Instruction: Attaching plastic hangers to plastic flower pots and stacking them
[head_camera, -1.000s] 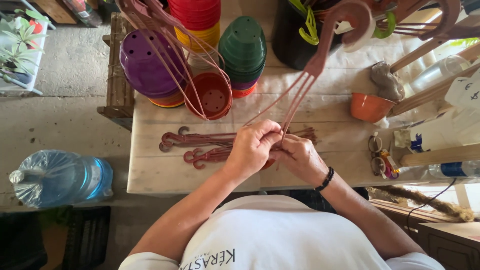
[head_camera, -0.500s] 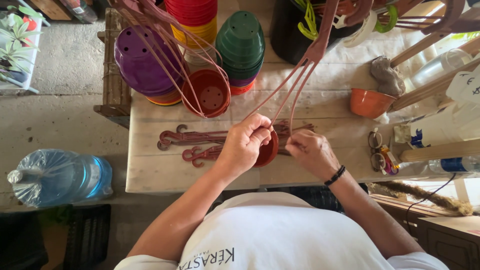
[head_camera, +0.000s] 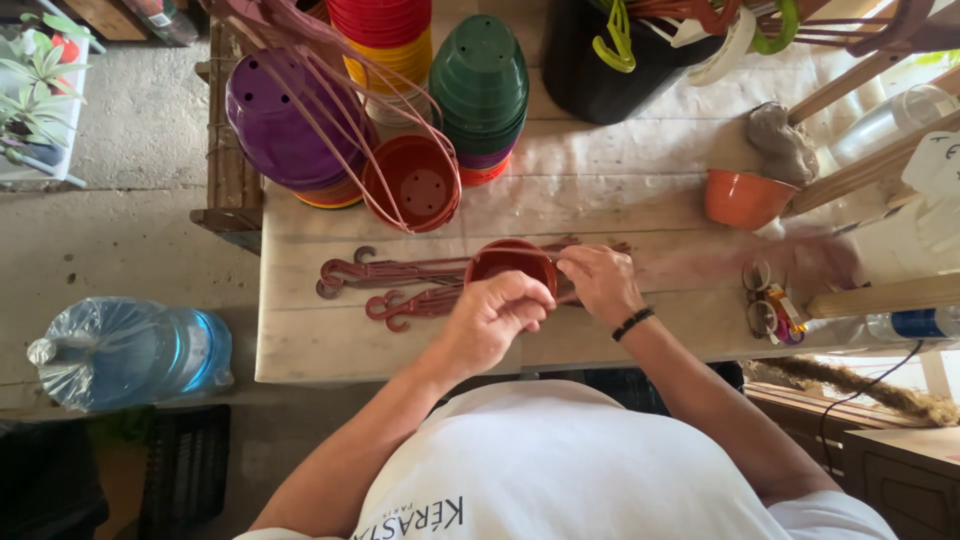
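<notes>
A small dark red plastic pot (head_camera: 510, 264) is held over the wooden table (head_camera: 310, 350) between both hands. My left hand (head_camera: 490, 322) grips its near rim, and my right hand (head_camera: 600, 284) pinches its right rim. Dark red hooked hanger strands (head_camera: 385, 272) lie flat on the table to the left of the pot, and more strands run under my hands. A blurred reddish streak (head_camera: 750, 262) stretches to the right of my right hand; what it is cannot be made out.
Stacks of purple (head_camera: 280, 130), red and yellow (head_camera: 385, 40) and green (head_camera: 482, 85) pots stand at the back. A red pot with pink hanger strands (head_camera: 415, 182) leans by them. An orange pot (head_camera: 745, 198) and spectacles (head_camera: 765, 300) lie right. A water bottle (head_camera: 130, 350) is on the floor.
The long hanger strands that rose from my hands to the upper right have dropped out of that position. The red pot now shows openly between my hands, which moved slightly apart.
</notes>
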